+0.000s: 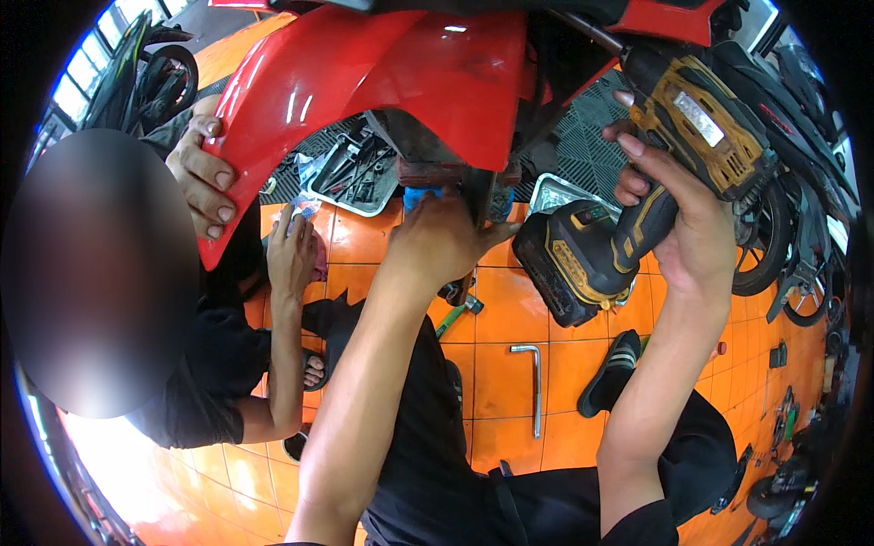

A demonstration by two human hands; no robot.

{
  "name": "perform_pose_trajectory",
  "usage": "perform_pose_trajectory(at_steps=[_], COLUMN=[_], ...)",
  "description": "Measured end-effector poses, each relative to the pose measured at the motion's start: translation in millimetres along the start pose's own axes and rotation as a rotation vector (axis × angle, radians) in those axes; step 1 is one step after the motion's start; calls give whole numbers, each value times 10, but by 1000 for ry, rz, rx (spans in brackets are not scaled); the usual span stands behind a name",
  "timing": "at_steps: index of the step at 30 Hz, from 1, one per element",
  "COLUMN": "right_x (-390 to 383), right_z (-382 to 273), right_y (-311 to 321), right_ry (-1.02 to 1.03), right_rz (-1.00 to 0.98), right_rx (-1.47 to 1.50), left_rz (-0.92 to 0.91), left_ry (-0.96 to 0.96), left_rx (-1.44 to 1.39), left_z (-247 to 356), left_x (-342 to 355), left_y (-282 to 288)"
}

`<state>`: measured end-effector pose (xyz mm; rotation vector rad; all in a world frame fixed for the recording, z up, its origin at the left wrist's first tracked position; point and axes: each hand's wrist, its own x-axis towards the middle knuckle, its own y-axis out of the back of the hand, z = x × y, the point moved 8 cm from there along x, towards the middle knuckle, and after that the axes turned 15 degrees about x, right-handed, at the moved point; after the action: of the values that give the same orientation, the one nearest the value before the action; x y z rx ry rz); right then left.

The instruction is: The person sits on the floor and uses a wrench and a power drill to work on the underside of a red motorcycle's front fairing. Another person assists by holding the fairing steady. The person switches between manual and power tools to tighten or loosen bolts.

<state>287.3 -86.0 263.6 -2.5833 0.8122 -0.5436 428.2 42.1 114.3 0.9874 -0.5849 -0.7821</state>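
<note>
My right hand (683,214) is wrapped round the grip of a yellow and black cordless impact wrench (701,118), held up at the right. Its battery hangs toward the floor, and its nose points up-left to a long metal shaft (590,33) beside the red bodywork. Below the red motorcycle panel (364,73), my left hand (437,238) reaches in next to a dark upright metal part (478,196). The left thumb sticks out to the right; the other fingers are mostly hidden, so their grip cannot be made out.
At the left a co-worker's hand (202,173) holds the panel's edge; their other hand (291,255) is lower. A tool tray (364,205), an L-shaped socket wrench (535,391) and a green-handled hammer (453,316) lie on the orange tiles. Motorcycles (769,232) stand right.
</note>
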Motion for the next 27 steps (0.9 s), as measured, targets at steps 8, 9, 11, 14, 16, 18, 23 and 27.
perform_pose_trajectory(at_steps=[8, 9, 11, 14, 16, 18, 23, 27], right_x=[71, 84, 101, 111, 111, 111, 147, 126], right_z=[84, 81, 68, 29, 22, 73, 38, -170], right_y=[209, 224, 245, 260, 287, 318, 408, 361], right_ry=[-196, -195, -195, -156, -155, -159, -97, 103], right_rz=[-36, -44, -59, -64, -39, -35, -63, -60], right_rx=[364, 346, 312, 233, 202, 207, 137, -304], left_rz=[43, 73, 83, 146, 270, 304, 403, 371], left_ry=[209, 219, 212, 76, -151, -233, -96, -75], left_rx=[346, 355, 308, 75, -216, -620, -1386, -1659], left_z=[282, 344, 472, 792, 1097, 1203, 1269, 1311], left_x=[-166, -198, -239, -242, -148, 97, 725, 867], left_y=[392, 438, 580, 856, 939, 967, 1003, 902])
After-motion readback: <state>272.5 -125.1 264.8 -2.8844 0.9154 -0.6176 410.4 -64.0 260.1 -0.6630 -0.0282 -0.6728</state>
